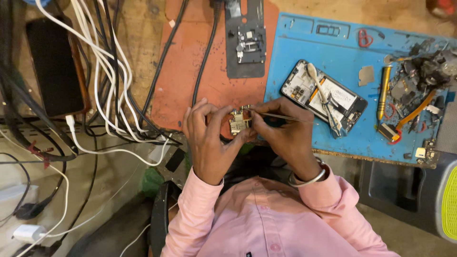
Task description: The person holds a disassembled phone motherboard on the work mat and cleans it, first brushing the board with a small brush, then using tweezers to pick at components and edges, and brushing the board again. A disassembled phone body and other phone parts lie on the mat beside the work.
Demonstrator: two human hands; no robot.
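Note:
My left hand pinches a small gold-coloured circuit board between thumb and fingers, just above the near edge of the orange mat. Gripped in my right hand is a pair of thin metal tweezers, their tip touching the board's top right corner. Both hands meet over the bench edge, close to my chest. A silver bangle sits on my right wrist, and pink sleeves cover both forearms.
An opened phone lies on the blue mat, beside a yellow-handled tool and a heap of small parts. A dark metal holder rests at the back. White and black cables and a black phone lie to the left.

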